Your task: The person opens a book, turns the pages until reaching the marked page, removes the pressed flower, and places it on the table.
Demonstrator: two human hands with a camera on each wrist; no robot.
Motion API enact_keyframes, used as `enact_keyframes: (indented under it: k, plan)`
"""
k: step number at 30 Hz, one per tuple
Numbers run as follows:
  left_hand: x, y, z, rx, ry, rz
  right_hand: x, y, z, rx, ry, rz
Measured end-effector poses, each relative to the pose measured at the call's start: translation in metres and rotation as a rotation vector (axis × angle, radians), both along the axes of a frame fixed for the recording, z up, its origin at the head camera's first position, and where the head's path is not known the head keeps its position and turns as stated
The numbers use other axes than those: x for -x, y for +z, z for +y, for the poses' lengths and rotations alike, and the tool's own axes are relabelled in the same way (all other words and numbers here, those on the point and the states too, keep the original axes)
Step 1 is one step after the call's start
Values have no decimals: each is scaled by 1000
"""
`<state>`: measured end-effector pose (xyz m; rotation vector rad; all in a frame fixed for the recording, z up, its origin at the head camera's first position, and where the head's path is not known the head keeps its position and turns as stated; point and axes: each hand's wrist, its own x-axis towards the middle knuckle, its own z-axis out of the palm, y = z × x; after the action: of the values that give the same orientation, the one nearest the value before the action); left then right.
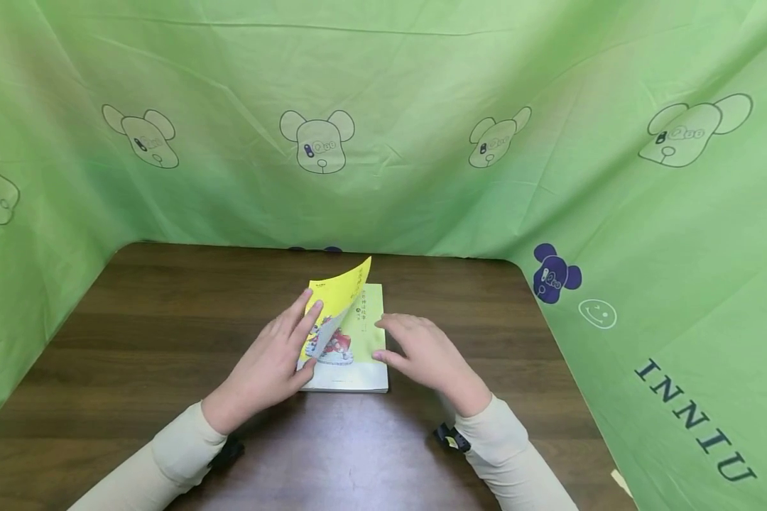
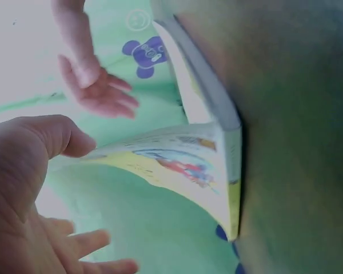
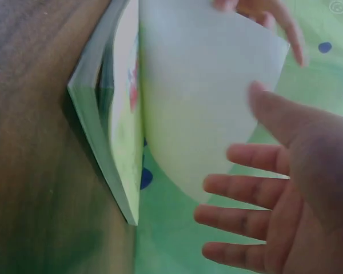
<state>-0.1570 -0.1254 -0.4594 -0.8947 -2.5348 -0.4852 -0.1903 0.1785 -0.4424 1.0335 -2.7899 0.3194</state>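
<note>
A paperback book [image 1: 366, 376] lies on the table, its yellow front cover [image 1: 332, 292] lifted and curving up from the spine on the left. Beneath the cover shows a pale green title page [image 1: 372, 305] with a printed picture. My left hand [image 1: 275, 355] is at the cover, fingers spread along its yellow outer side. In the left wrist view, the left thumb [image 2: 74, 140] meets the cover's raised edge from the inner side. At the book's right edge my right hand [image 1: 425, 348] hovers with fingers extended and nothing in it; its palm faces the white inside cover [image 3: 200, 74].
The brown wooden table [image 1: 166, 319] extends around the book. Green curtains [image 1: 396, 206] with printed bear heads enclose its back and sides. A black band [image 1: 452, 438] sits on the right wrist.
</note>
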Motion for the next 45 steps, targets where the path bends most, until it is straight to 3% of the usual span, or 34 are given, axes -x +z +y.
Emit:
enact_keyframes:
  k: [3,6,11,17,23,27,37,45]
  plan:
    - [0,5,-3,2,20,81,-1,-5,-1,-65,61,-79]
    - [-2,9,-6,62,46,138,-3,-10,-2,-115,120,-177]
    - [-5,16,-10,207,59,148,-5,-16,-3,-147,159,-261]
    - [-9,19,-14,333,35,60,-6,-20,-4,-157,165,-290]
    - [-10,14,-19,349,-17,-13,-6,-23,-4,-181,162,-288]
    - [-7,8,-22,353,-21,-110,-6,-25,-5,-196,149,-294]
    - [0,1,-25,394,48,-387,-6,-26,-6,-192,144,-308]
    - [4,-3,-23,407,112,-457,-5,-28,-6,-204,137,-302]
